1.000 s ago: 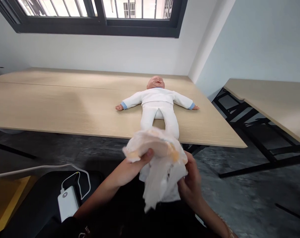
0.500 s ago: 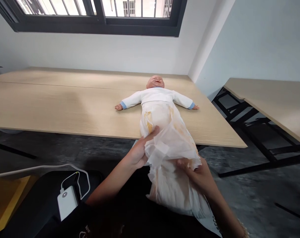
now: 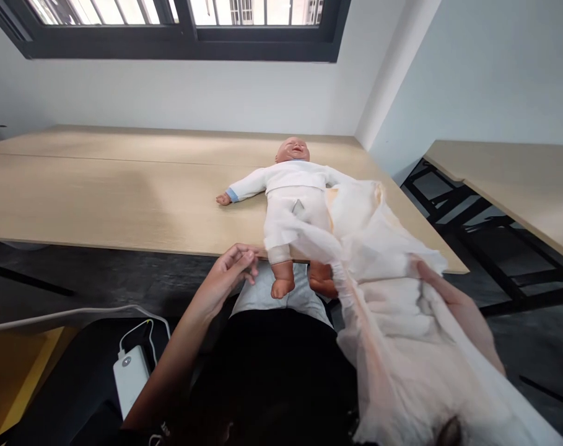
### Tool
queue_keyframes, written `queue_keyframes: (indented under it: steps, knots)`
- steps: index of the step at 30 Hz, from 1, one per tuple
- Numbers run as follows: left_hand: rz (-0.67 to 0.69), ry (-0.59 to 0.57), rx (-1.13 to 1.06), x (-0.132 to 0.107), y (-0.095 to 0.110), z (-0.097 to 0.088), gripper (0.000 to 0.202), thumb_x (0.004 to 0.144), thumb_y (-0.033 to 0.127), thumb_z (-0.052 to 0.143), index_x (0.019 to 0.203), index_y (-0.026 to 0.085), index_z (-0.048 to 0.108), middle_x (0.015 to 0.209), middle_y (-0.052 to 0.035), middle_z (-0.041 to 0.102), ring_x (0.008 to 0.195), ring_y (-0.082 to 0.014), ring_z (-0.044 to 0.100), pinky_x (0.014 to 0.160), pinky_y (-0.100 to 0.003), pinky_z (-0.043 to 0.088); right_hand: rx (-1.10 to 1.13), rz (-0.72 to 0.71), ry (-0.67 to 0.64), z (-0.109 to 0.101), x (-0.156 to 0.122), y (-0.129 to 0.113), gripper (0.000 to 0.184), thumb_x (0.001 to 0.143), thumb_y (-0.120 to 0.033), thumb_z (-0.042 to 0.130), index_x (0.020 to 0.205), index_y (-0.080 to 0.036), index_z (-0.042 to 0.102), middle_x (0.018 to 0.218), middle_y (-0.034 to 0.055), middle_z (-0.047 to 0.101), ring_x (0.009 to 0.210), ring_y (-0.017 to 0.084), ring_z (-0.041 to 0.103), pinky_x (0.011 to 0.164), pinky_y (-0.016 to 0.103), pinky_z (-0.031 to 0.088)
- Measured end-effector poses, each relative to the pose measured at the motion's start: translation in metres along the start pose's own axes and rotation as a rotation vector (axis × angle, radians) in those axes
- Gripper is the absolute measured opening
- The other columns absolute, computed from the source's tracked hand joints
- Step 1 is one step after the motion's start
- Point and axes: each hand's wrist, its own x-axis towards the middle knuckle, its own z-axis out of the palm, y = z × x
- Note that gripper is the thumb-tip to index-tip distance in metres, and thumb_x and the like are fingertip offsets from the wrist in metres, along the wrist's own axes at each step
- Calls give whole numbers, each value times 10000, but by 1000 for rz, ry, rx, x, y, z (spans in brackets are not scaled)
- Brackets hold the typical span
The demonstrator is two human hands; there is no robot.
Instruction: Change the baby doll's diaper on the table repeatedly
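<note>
A baby doll (image 3: 293, 186) in white clothes with blue cuffs lies on its back on the wooden table (image 3: 123, 192), its bare feet hanging over the near edge. My right hand (image 3: 453, 310) grips a thin white cloth (image 3: 388, 291) with pale orange marks, spread to the right of the doll's legs. My left hand (image 3: 230, 269) is at the table edge just left of the doll's feet, its fingers curled together on a corner of that cloth.
A white power bank (image 3: 131, 378) with a cable lies at the lower left on a dark surface. A second wooden table (image 3: 508, 186) stands to the right, with black frames beneath. A window runs along the back wall.
The cloth has swung from over the doll's legs out to the right in my right hand, uncovering the doll's legs and feet. My left hand has dropped to the table edge.
</note>
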Motion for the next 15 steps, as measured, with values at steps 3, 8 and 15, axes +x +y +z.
queue_keyframes:
  steps: [3,8,15]
  knots:
    - [-102,11,72,0,-19,-18,453,785,536,855,942,139,705,842,-35,665,734,-143,643,639,-242,518,-5,13,102,-9,-19,-15,577,1026,-536,363,1134,-168,796,1074,109,782,1205,301,660,939,491,495]
    - [-374,-211,-266,13,-58,-5,542,867,626,742,1085,130,721,1025,-122,734,911,-226,706,814,-337,566,6,39,45,-37,-34,-33,470,857,-605,684,1283,-410,730,1347,47,676,1121,285,722,984,401,565]
    - [-404,-434,-710,25,-92,41,675,934,725,565,1223,131,705,1263,-172,704,1208,-333,652,1065,-539,466,-338,-273,342,-66,-1,-51,503,981,-629,492,861,-261,814,1284,59,693,950,220,764,657,278,578]
